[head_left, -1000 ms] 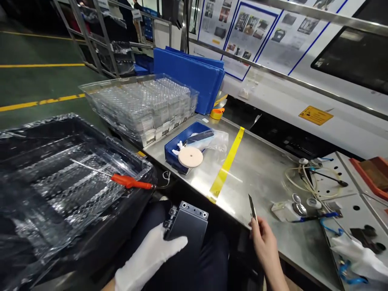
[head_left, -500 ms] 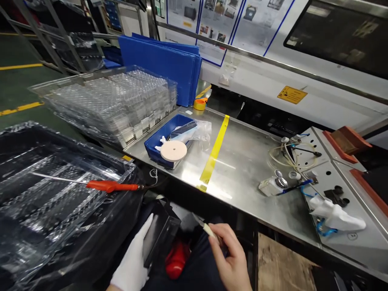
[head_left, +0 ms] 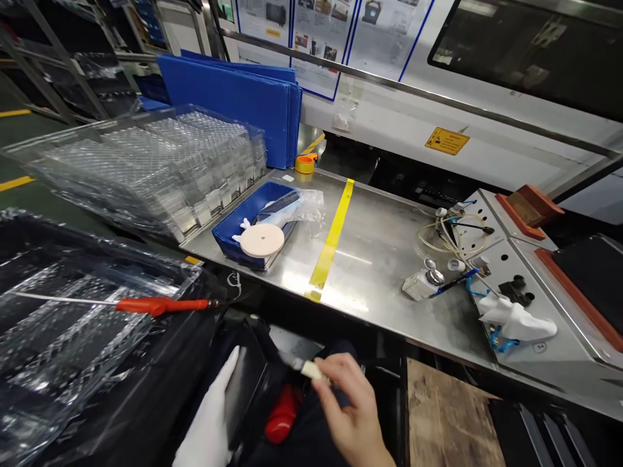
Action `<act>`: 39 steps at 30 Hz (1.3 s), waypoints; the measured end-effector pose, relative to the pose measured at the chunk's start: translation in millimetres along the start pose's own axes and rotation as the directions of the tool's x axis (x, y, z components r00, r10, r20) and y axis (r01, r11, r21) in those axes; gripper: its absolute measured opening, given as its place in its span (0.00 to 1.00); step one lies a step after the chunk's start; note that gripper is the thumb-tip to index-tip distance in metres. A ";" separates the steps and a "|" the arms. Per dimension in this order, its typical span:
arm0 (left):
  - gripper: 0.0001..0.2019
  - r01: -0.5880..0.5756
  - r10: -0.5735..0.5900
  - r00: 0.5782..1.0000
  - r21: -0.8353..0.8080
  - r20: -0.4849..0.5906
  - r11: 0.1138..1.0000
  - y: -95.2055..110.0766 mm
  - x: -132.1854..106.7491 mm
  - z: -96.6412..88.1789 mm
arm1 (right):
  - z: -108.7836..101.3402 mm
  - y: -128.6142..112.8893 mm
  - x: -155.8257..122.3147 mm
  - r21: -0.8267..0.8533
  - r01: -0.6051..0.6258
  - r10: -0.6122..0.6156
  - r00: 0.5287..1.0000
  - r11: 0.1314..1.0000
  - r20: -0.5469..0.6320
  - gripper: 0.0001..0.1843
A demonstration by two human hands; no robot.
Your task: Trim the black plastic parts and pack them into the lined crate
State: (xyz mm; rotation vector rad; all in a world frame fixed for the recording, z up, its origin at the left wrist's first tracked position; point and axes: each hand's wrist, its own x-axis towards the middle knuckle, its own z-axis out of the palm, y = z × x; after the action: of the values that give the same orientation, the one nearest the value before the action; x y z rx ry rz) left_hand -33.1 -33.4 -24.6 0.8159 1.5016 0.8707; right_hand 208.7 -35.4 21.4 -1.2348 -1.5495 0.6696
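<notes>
My left hand point(head_left: 210, 415), in a white glove, is closed on a black box-shaped part point(head_left: 250, 383) held tilted low in front of me. Its lower end and some of my fingers are hidden. My bare right hand point(head_left: 351, 402) pinches a small knife point(head_left: 310, 370) by its cream handle. The blade points left toward the black part and is blurred; whether it touches cannot be made out. Below and between the hands shows a red rounded object point(head_left: 282, 418).
Left is a black-lined bin of clear trays point(head_left: 73, 337), with a red-handled tool point(head_left: 160, 305) across it. On the metal bench point(head_left: 370, 272) are a blue bin point(head_left: 228, 237), a beige disc point(head_left: 263, 240), stacked clear trays point(head_left: 146, 162), a dispenser bottle point(head_left: 422, 284) and a grey machine point(head_left: 549, 305).
The knife in my right hand has moved left, closer to the black part, and its blade now points more sideways. My view has turned slightly right. Both grips are kept.
</notes>
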 end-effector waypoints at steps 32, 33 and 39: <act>0.20 0.615 -0.181 0.785 -0.710 0.592 0.342 19.6 13.3 -9.9 | -9.8 -38.6 0.8 -0.006 -0.104 0.096 0.888 0.995 0.451 0.17; 0.21 0.604 -0.186 0.795 -0.721 0.578 0.341 20.3 14.5 -12.9 | -14.3 -36.9 -3.8 -0.006 -0.086 0.079 0.887 0.996 0.454 0.18; 0.17 0.566 -0.357 0.819 -0.732 0.449 0.379 25.6 9.0 -10.4 | -12.2 -21.3 1.5 0.037 -0.283 0.253 0.904 0.958 0.345 0.19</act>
State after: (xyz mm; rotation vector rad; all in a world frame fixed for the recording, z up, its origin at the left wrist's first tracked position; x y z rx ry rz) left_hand -43.8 -14.0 -5.8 -0.2755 0.8198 0.8867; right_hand 212.0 -42.8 44.6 -1.3314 -1.6178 1.1687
